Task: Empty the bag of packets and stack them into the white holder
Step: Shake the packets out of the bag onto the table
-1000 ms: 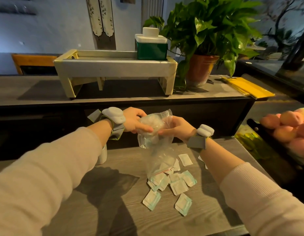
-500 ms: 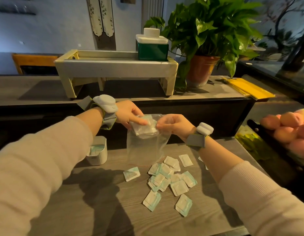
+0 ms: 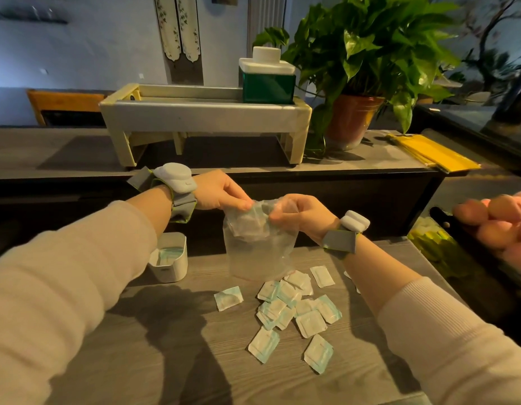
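Both hands hold a clear plastic bag (image 3: pixel 260 247) upside down above the table, its mouth hanging just over the wood. My left hand (image 3: pixel 221 190) pinches the bag's upper left corner and my right hand (image 3: pixel 301 214) grips its upper right. A few packets look bunched in the top of the bag. Several small white and light blue packets (image 3: pixel 294 308) lie scattered on the table below it, one packet (image 3: pixel 228 298) apart to the left. The white holder (image 3: pixel 170 257) stands at the left, under my left forearm, with packets inside.
A raised counter (image 3: pixel 78 159) behind the table carries a cream stand (image 3: pixel 204 115) with a green and white box (image 3: pixel 266 80), a potted plant (image 3: pixel 367 62) and a yellow stack (image 3: pixel 431 152). Peach-coloured fruit (image 3: pixel 498 223) sits at the right edge.
The bag has been lifted and spread out by both hands. More packets have dropped onto the table, one landing to the left. My left arm has risen, uncovering the white holder.
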Motion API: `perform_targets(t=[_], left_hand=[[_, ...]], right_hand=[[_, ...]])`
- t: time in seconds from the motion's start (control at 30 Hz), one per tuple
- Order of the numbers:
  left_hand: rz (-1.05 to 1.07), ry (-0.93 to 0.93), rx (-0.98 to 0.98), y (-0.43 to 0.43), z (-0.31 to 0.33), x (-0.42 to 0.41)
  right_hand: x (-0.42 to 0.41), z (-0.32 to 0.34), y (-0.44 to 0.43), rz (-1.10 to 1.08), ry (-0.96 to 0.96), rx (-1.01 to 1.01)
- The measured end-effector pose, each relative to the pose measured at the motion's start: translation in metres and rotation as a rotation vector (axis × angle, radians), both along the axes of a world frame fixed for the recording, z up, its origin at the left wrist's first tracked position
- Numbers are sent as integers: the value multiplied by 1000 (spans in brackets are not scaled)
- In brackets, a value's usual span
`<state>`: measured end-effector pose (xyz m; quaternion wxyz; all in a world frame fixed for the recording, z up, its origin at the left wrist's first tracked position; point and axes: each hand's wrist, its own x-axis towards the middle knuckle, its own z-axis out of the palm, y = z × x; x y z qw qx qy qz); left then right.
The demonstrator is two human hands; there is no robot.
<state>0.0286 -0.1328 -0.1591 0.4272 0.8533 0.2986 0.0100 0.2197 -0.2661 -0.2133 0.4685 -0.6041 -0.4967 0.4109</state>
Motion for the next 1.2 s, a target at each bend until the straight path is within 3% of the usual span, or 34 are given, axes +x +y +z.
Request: perform_targets(t=[0.47,0.6,0.7,0.83,0.97,1.1,1.2], left_hand=[[6,-106,-20,4,2,-7],[157,-238,-73,6,-1,-5],[261,-232,28,10,-11,-5],[400,-264,-27,14,-37,-9],[440,-177,-124,15,-70,-14],[466,-49,-266,13,-104,-19],[472,-14,-219,11,-133,-19]], right_hand=[[-1,-1,7,29,103,13],[-3,-12,4,53,145,-97],[-2,-30,-2,54,103,-221],[-3,-59,-10,84,95,-305],[-4,-80,-17,-70,190,-355],[4,-96,-24,-282,51,-415],[13,-106,-28,-347,108,-489]])
